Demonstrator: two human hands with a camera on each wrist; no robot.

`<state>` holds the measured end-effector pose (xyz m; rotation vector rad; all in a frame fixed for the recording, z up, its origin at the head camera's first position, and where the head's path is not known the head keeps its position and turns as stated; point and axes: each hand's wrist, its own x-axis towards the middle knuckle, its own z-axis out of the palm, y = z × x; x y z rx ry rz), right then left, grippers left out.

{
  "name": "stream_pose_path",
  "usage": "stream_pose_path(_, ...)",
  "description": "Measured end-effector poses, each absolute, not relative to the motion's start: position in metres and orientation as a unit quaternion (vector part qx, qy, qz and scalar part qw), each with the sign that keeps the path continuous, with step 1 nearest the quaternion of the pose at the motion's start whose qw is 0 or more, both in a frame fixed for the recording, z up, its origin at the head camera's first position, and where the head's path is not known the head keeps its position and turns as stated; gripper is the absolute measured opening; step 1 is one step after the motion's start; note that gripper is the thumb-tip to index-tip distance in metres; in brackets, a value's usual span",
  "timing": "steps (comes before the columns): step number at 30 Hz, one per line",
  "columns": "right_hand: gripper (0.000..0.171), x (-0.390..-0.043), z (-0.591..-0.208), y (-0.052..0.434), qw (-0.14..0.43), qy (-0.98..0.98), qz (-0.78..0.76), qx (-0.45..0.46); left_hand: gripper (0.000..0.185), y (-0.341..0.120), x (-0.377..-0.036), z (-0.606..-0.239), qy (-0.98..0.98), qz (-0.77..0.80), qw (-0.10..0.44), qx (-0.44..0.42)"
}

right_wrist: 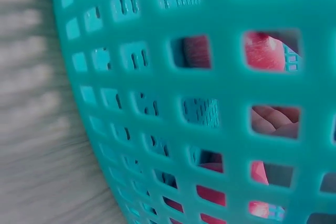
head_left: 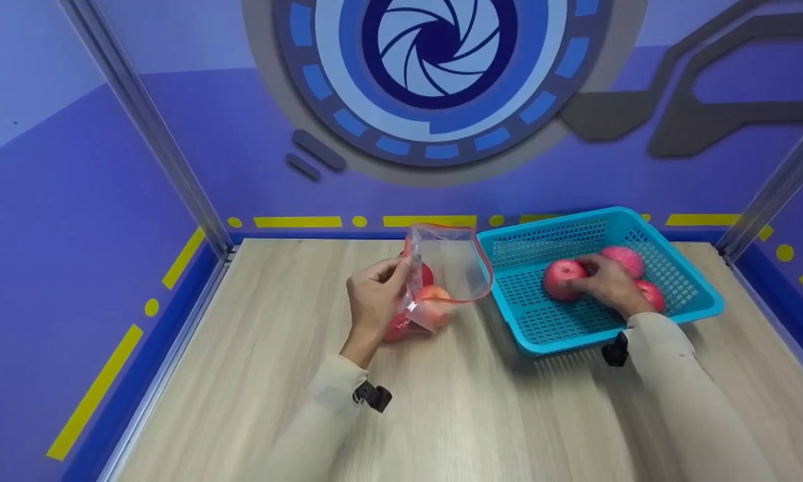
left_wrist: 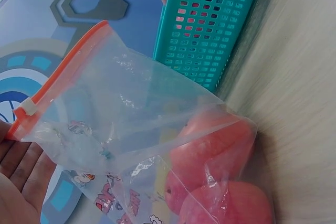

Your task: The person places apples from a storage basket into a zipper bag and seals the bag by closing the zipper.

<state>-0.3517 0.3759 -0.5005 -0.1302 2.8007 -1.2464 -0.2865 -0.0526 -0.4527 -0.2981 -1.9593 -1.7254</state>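
Head view shows the left hand (head_left: 373,294) pinching the rim of a clear zip bag (head_left: 449,268), holding it open and upright on the counter (head_left: 267,348). Right hand (head_left: 607,284) reaches into the basket (head_left: 542,321), fingers curled over one apple (head_left: 562,278). Judging by this, the bagging looks roughly half done: two or three apples sit in the bag, hard to count exactly, and three remain in the basket, one being taken.
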Motion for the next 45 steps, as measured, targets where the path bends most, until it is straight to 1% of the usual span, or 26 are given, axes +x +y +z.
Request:
stream_pose_path(4, 0.08, -0.351, -0.5, 0.375, 0.034, 0.911, -0.408, -0.05, 0.012, -0.053, -0.287, -0.452, -0.716, -0.638, 0.261, -0.11)
stream_pose_path(13, 0.084, -0.35, -0.496, 0.369, 0.037, 0.912, -0.405, -0.055, 0.013, -0.055, -0.284, -0.451, -0.723, -0.635, 0.25, -0.105)
stream_pose_path(23, 0.087, -0.346, -0.491, 0.369, 0.029, 0.897, -0.437, -0.061, 0.014, -0.055, -0.284, -0.452, -0.722, -0.637, 0.247, -0.107)
stream_pose_path(28, 0.087, -0.346, -0.487, 0.362, 0.028, 0.892, -0.448, -0.06, 0.013, -0.054, -0.284, -0.452, -0.723, -0.636, 0.248, -0.108)
stream_pose_path(35, 0.082, -0.342, -0.481, 0.349, 0.015, 0.884, -0.462, -0.066, 0.012, -0.053, -0.283, -0.452, -0.717, -0.638, 0.256, -0.112)
stream_pose_path(40, 0.085, -0.339, -0.475, 0.341, 0.007, 0.875, -0.478, -0.073, 0.013, -0.053, -0.283, -0.453, -0.719, -0.636, 0.258, -0.113)
stream_pose_path(45, 0.088, -0.335, -0.468, 0.332, -0.013, 0.868, -0.487, -0.095, 0.013, -0.052, -0.283, -0.452, -0.721, -0.634, 0.256, -0.112)
